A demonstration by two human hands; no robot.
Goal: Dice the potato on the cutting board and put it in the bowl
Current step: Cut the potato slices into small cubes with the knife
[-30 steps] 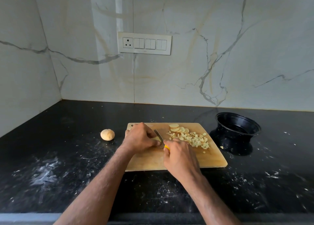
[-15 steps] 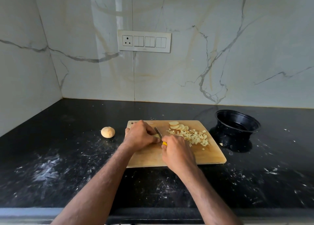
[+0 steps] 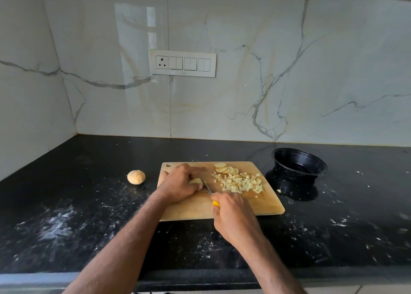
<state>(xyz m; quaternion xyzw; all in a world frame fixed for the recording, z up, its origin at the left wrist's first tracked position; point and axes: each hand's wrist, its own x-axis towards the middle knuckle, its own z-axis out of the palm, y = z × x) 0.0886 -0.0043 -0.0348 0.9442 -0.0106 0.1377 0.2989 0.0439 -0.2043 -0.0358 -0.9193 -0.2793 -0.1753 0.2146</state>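
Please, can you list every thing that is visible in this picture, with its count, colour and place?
cutting board: one, light wood, middle of counter
potato piece: one, pale yellow, under left hand on board
diced potato: one pile, pale yellow, right part of board
potato slices: a few, pale, far edge of board
knife: one, steel blade, yellow handle, blade beside potato piece
bowl: one, black, right of board
whole potato: one, tan, left of board
counter: one, black, speckled
switch panel: one, white, on marble wall
left hand: holds potato piece
right hand: grips knife
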